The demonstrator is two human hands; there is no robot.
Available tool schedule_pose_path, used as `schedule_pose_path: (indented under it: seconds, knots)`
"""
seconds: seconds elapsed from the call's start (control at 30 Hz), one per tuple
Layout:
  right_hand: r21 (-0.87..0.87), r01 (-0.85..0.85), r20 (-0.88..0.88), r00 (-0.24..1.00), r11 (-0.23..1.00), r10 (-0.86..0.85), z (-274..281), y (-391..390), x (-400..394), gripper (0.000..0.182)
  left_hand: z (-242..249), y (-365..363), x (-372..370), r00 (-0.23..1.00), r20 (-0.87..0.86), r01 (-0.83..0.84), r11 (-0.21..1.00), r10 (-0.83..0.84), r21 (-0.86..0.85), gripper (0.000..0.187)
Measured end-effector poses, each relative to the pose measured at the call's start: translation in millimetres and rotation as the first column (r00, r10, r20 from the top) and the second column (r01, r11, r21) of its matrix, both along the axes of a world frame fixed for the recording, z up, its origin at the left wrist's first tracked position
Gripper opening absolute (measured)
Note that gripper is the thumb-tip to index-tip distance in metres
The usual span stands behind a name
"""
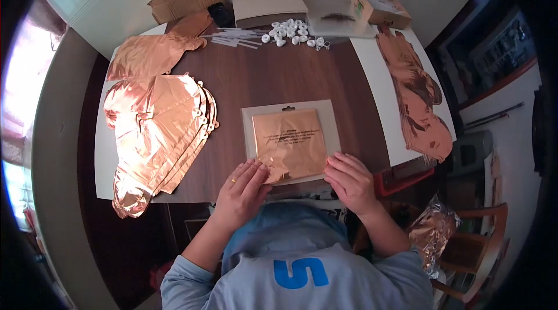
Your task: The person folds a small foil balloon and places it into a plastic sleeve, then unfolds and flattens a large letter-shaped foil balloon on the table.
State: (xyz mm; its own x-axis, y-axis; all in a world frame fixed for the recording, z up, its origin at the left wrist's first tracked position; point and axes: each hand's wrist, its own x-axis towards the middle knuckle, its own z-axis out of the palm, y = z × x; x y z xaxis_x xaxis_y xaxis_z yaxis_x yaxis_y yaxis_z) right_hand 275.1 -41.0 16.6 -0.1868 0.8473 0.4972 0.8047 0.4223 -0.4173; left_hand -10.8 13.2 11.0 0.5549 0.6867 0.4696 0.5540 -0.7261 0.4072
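Observation:
A clear flat packet (332, 129) with a hang hole lies on the table before me. Inside is a folded copper-coloured foil sheet (290, 153) printed with small dark text. My left hand (244, 186) has its fingers together on the packet's lower left corner; a ring is on one finger. My right hand (352, 181) pinches the lower right edge, its thumb partly hidden. To the left lies a stack of flat copper foil balloons (160, 127) with small tabs. More flat foil balloons (415, 98) are piled on the right side.
Along the back are white string spools (285, 32), white sticks (235, 36), a black object (220, 14), a pale box (268, 4), a clear tray (331, 10) and an open carton (381, 10). A wooden chair (494, 234) with crumpled silvery wrap (434, 231) stands at right.

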Motion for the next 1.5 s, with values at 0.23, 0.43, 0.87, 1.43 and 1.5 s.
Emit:
schedule_pose_path:
  seconds: [0.23,0.43,0.87,1.43,1.5]
  knots:
    - [0.027,0.103,-0.057,0.993,0.994,-0.101,-11.8,-18.5,-7.5,0.028,-1.8,-3.7,-3.0,1.0,0.003,0.004,1.0,-0.004,-0.02,0.052]
    - [0.061,0.135,0.01,0.991,0.989,-0.136,-6.9,-29.3,0.0,0.037,24.1,-1.7,-1.4,0.996,-0.083,0.022,1.0,-0.023,-0.005,0.07]
    - [-0.067,-0.116,0.221,0.967,0.991,0.129,-2.1,6.0,4.9,0.046,8.9,10.6,-25.0,0.998,-0.047,0.018,0.969,-0.031,-0.246,0.093]
    - [-0.224,-0.185,0.293,0.924,0.957,0.248,-5.5,-8.4,-40.1,0.067,13.0,7.6,-20.4,0.998,-0.06,0.019,0.969,-0.035,-0.247,0.074]
    - [-0.236,-0.203,0.301,0.915,0.95,0.27,-3.2,-7.1,-39.9,0.067,18.0,7.0,-19.5,0.993,-0.115,0.004,0.981,-0.027,-0.194,0.07]
